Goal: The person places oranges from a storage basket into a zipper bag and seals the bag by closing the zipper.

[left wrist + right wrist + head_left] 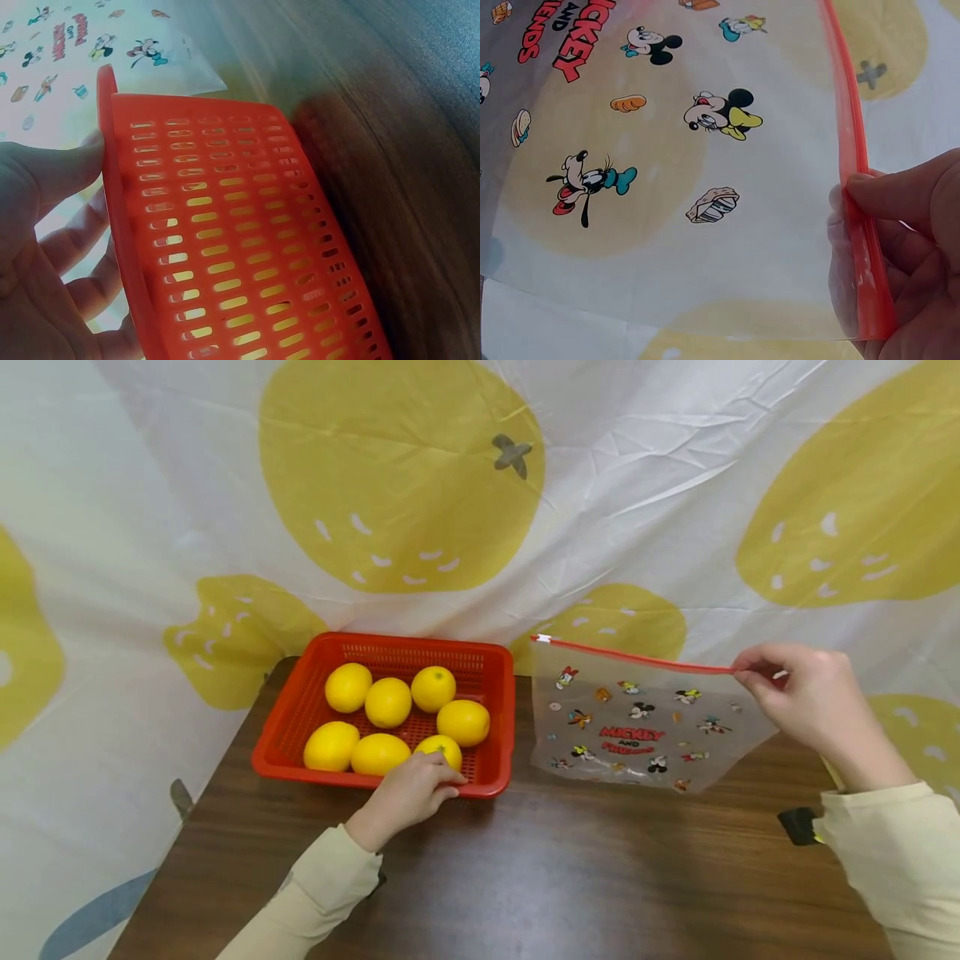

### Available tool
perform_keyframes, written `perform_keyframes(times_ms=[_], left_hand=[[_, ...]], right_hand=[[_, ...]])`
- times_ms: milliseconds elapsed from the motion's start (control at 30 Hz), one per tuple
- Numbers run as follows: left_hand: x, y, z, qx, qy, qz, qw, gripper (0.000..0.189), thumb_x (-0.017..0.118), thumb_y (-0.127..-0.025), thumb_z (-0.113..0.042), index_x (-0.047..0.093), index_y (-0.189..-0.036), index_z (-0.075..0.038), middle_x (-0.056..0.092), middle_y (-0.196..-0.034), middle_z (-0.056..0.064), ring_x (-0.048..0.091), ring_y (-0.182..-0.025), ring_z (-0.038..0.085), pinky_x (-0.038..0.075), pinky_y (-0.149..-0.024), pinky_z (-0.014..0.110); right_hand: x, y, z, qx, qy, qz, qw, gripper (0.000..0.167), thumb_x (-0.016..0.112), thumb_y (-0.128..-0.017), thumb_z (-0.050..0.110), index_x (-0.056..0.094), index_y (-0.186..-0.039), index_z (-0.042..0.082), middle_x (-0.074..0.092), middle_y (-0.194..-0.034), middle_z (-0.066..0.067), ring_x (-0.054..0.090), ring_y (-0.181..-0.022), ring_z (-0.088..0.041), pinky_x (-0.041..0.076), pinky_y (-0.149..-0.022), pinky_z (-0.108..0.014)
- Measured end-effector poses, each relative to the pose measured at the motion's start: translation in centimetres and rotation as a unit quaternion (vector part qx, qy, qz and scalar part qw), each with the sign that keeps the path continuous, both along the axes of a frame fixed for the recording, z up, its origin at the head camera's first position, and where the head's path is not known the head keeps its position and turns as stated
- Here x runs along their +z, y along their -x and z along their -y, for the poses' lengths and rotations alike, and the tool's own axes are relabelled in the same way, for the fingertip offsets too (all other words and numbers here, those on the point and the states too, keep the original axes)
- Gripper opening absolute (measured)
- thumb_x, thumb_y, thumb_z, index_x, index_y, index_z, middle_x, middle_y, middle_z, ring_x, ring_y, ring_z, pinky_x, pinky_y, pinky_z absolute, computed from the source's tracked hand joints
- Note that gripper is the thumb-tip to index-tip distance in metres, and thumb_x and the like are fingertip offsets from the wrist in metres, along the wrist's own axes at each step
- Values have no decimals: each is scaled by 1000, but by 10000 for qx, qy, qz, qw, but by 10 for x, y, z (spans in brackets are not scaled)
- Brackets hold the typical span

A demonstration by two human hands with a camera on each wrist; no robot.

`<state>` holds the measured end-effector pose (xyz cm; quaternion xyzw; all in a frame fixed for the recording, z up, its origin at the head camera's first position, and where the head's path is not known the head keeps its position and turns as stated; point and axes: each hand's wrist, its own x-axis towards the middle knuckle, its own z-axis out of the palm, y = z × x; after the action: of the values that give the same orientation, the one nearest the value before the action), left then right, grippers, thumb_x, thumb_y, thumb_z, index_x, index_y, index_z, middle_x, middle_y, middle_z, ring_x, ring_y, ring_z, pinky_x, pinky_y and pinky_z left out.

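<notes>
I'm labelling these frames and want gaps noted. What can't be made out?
- Head: the left hand covers part of the nearest yellow fruit.
- Left wrist: the red basket's rim hides that hand's fingertips and any grip.
- Right wrist: the top edge cuts off part of the red lettering on the bag.

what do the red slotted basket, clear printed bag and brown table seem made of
Red slotted basket: probably glossy moulded plastic, given its uniform slots.
Clear printed bag: apparently thin, smooth plastic film, being see-through.
Brown table: wood or wood-look laminate, satin; grain and soft glare show.
</notes>
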<state>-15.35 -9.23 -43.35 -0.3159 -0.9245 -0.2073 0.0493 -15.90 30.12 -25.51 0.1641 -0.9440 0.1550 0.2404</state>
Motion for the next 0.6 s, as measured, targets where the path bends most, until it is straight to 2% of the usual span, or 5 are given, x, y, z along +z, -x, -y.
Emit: perform_keyframes(times_ms=[167, 367, 600], left_hand=[[0, 0, -1, -8, 32, 23, 10000, 16, 71, -78, -17, 73, -94, -14, 62, -84, -2, 52, -75, 12, 47, -69, 25], [2, 0, -1, -11, 148, 83, 9999, 17, 71, -78, -17, 73, -95, -14, 62, -84, -2, 51, -75, 12, 47, -69, 25], [7, 1, -2, -195, 596, 119, 9980, 18, 69, -80, -17, 70, -97, -13, 59, -84, 0, 49, -73, 14, 47, -67, 27]], right_hand=[[4, -3, 4, 133, -7, -18, 9999, 11, 70, -72, -1, 68, -76, 10, 65, -70, -6, 39, -57, 19, 36, -51, -9], [5, -7, 10, 318, 59, 15, 9995, 10, 70, -72, 0, 68, -75, 9, 65, -71, -5, 43, -57, 16, 38, -53, -8], [3, -9, 12, 401, 125, 156, 9990, 13, 71, -72, -2, 68, -76, 10, 65, -71, -5, 46, -55, 13, 39, -51, -9]])
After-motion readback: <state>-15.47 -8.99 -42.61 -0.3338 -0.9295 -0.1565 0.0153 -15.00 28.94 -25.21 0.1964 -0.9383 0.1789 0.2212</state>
